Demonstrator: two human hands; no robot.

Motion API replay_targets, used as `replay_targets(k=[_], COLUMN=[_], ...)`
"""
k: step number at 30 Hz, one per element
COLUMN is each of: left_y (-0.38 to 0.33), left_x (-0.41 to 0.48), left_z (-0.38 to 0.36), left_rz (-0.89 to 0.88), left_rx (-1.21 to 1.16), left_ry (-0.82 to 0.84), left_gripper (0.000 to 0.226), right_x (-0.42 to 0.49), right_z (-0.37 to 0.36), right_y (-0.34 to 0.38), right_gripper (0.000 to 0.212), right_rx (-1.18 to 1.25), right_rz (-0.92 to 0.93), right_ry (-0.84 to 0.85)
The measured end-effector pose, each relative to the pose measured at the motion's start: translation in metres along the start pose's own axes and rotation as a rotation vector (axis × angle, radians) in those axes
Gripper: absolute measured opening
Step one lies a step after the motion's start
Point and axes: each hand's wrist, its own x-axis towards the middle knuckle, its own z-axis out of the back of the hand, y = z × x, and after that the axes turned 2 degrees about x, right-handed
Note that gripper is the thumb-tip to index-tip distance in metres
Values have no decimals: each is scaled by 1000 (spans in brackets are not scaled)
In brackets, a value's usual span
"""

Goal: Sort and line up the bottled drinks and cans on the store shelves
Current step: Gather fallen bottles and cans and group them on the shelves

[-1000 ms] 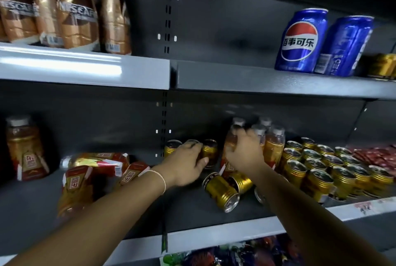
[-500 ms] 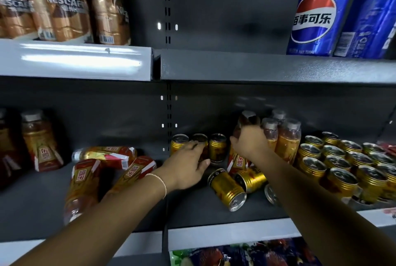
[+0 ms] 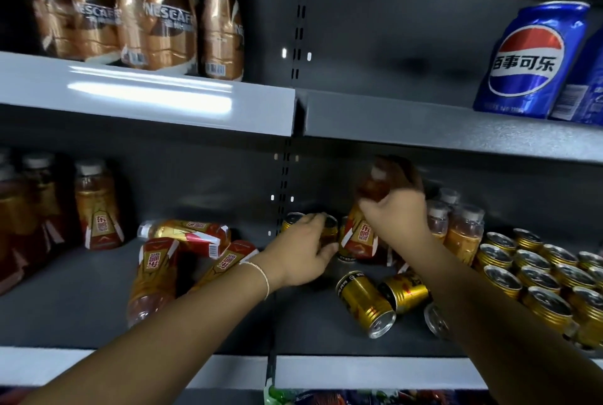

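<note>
Right hand (image 3: 396,213): fingers curled round the upper part of an amber bottle (image 3: 360,235) with a red-and-gold label. The bottle is tilted, cap blurred, at the back of the lower shelf (image 3: 65,310); whether its base touches cannot be told.
Left hand (image 3: 301,252): fingers curved over the top of an upright gold can (image 3: 330,231), thumb against its front, just left of the bottle. A thin bracelet (image 3: 263,277) sits on the wrist.
Fallen gold cans (image 3: 365,303): two on their sides below the hands, a third partly hidden by the right forearm.
Upright bottles (image 3: 463,235): clustered behind the right hand.
Gold can rows (image 3: 535,274): standing, far right.
Fallen bottles (image 3: 186,236): three, overlapping, left bay, with more standing at the far left.
Upper shelf (image 3: 424,125): coffee bottles (image 3: 169,19) left, blue cola cans (image 3: 528,61) right.
</note>
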Motion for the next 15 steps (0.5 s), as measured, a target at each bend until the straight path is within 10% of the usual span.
replay_targets(k=[15], left_y=[94], left_x=[-100], left_z=[90], left_rz=[328], left_rx=[-109], left_ry=[-361], left_gripper=[59], right_x=[-25], right_z=[-116], right_y=[183], right_gripper=[52], right_rx=[309], right_rz=[-4], right_ry=[254])
